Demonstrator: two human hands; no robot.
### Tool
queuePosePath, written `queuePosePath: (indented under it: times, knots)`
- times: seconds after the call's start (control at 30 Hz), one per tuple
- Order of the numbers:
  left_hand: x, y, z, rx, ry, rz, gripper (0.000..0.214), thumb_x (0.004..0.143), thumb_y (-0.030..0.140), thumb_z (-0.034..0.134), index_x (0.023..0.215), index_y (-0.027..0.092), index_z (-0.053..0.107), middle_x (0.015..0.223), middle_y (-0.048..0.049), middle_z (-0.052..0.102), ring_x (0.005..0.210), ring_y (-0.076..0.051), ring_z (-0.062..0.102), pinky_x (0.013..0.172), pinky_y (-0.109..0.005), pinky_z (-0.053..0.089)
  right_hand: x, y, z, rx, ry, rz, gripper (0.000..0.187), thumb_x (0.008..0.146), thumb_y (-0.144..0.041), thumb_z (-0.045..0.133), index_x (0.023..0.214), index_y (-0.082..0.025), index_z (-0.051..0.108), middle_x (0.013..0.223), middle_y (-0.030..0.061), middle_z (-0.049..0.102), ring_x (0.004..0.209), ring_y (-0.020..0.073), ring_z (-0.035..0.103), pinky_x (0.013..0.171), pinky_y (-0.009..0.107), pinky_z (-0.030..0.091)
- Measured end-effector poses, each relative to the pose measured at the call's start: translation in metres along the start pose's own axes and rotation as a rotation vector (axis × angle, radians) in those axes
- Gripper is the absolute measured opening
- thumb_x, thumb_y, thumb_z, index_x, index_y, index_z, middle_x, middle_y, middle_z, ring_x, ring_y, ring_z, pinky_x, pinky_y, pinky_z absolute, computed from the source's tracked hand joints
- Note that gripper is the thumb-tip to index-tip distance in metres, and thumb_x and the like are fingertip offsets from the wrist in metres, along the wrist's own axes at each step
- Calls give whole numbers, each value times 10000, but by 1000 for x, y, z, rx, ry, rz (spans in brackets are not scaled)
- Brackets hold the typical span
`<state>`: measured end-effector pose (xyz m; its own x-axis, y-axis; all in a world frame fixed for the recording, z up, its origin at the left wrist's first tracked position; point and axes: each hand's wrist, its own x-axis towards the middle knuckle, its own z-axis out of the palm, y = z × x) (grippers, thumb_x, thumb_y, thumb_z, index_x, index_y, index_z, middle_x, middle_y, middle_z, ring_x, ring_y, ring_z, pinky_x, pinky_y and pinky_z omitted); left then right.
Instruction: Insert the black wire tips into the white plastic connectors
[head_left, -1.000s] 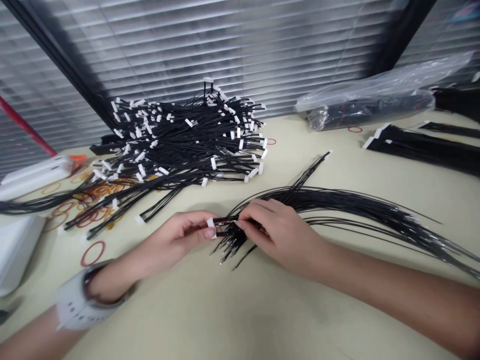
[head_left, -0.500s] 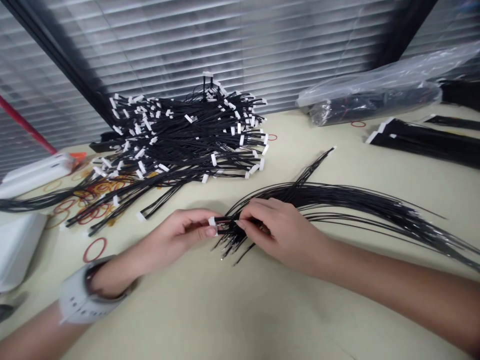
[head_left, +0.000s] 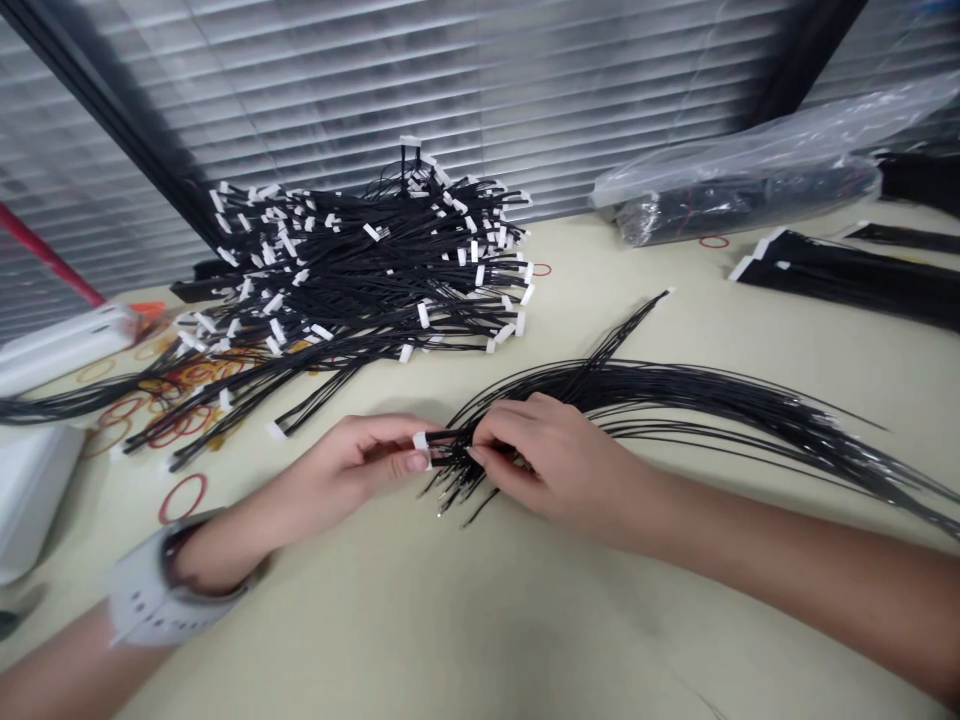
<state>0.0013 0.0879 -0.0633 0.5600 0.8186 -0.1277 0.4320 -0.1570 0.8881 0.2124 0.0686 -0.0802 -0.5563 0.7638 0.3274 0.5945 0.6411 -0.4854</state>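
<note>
Between the thumb and fingers of my left hand (head_left: 375, 455) is a small white connector (head_left: 421, 441) with black wires running out of its right side. My right hand (head_left: 551, 450) is closed just to the right, its thumb and forefinger pinched on a thin black wire near the connector. Beneath and around my right hand lies a bundle of loose black wires (head_left: 697, 392), curving away to the right. Its metal-tipped ends (head_left: 454, 495) fan out under the connector. How deep any wire sits in the connector is too small to tell.
A large heap of black cables with white connectors (head_left: 352, 250) lies at the back left. Rubber bands (head_left: 182, 498) are scattered at the left near white boxes (head_left: 37, 495). Plastic-wrapped cables (head_left: 750, 195) and flat black cable bundles (head_left: 847, 280) lie at the back right.
The whole view has shifted slightly. My right fingertips sit a little closer to the connector, and less wire shows between my hands. My left hand keeps its hold on the connector.
</note>
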Motion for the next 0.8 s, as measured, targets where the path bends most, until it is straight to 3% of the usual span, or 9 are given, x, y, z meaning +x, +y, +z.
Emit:
queuePosePath:
  times: [0.3,0.43,0.57,0.8]
  knots:
    - [-1,-1,-1,-4,-18,-32,240,801,221,573,1022,200,668,954,-34,696,813,-136,603,718,-229,480,0,2,0,6,-31,-28,122,838,-151,458,771,-140,559,745,4,588,656,97,494,643,250,333]
    - [0,-1,-1,9,2,-14,233,796,224,576,1006,187,672,900,-38,693,780,-141,598,702,-240,483,0,1,-1,61,33,7,126,843,-171,457,757,-153,547,696,-14,560,609,86,451,603,234,325]
    - [0,-1,-2,28,-12,0,218,805,210,566,992,177,673,873,-36,686,760,-136,588,688,-233,477,0,1,-2,93,77,28,143,853,-193,448,746,-151,533,665,-19,541,577,79,423,569,224,310]
    - [-2,1,0,139,-65,28,231,832,241,548,1025,178,661,860,-23,657,767,-124,557,672,-198,450,-1,-1,-1,95,32,39,130,843,-185,463,755,-147,550,689,-10,562,584,82,428,582,228,306]
